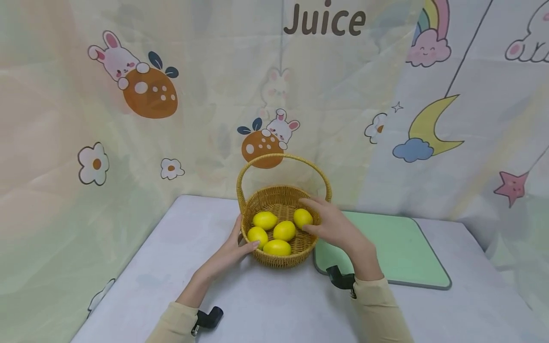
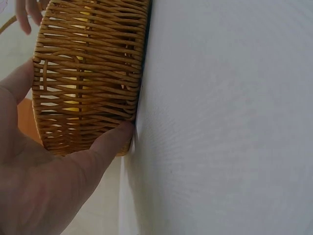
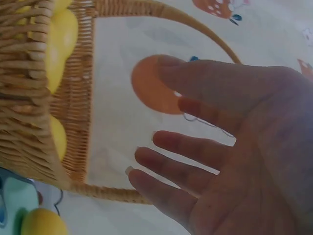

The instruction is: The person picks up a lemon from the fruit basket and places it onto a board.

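Observation:
A round wicker basket (image 1: 280, 259) with a tall arched handle stands upright on the table, with several yellow lemons (image 1: 284, 231) inside. At its left side, my left hand (image 1: 231, 247) grips the wall, thumb over the rim in the head view. From the left wrist, that hand (image 2: 49, 181) touches the woven outside of the basket (image 2: 93, 73). Over the basket's right rim is my right hand (image 1: 334, 226), its fingers beside the rightmost lemon (image 1: 302, 217). In the right wrist view the right hand (image 3: 230, 152) has spread, extended fingers and holds nothing.
A green board (image 1: 394, 247) with a dark edge lies right of the basket. Part of a rounded yellow thing (image 3: 44, 225) shows low in the right wrist view. Behind the white table (image 1: 257, 305) hangs a printed curtain (image 1: 206, 119).

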Demonstrator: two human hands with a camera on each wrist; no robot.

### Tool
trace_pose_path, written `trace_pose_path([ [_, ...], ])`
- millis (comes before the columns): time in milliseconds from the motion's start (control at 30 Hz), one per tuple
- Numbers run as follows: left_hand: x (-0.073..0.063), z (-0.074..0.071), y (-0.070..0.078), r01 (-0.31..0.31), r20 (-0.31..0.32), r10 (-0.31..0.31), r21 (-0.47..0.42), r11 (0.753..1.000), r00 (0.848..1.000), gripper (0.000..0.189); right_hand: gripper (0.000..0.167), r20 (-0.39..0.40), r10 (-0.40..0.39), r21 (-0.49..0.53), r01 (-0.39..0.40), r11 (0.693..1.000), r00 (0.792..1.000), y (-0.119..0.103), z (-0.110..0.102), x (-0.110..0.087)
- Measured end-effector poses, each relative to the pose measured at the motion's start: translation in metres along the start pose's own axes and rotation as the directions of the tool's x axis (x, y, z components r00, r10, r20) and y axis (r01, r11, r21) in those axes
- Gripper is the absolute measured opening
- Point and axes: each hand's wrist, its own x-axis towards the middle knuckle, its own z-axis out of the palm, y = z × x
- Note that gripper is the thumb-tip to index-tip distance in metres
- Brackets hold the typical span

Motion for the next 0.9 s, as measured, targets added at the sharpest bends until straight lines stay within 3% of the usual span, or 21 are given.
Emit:
trace_pose_path([
  [600, -0.001, 0.0, 0.0, 0.002, 0.001, -0.002, -0.006, 1.0, 1.0, 0.098, 0.067, -0.02, 0.001, -0.144, -0.004, 0.99, 1.0, 0.014, 0.066, 0.03],
  [900, -0.001, 0.001, 0.001, 0.006, -0.006, -0.006, 0.0, 1.0, 1.0, 0.097, 0.064, -0.023, 0.092, -0.261, -0.094, 0.961, 0.996, 0.013, 0.08, 0.037],
])
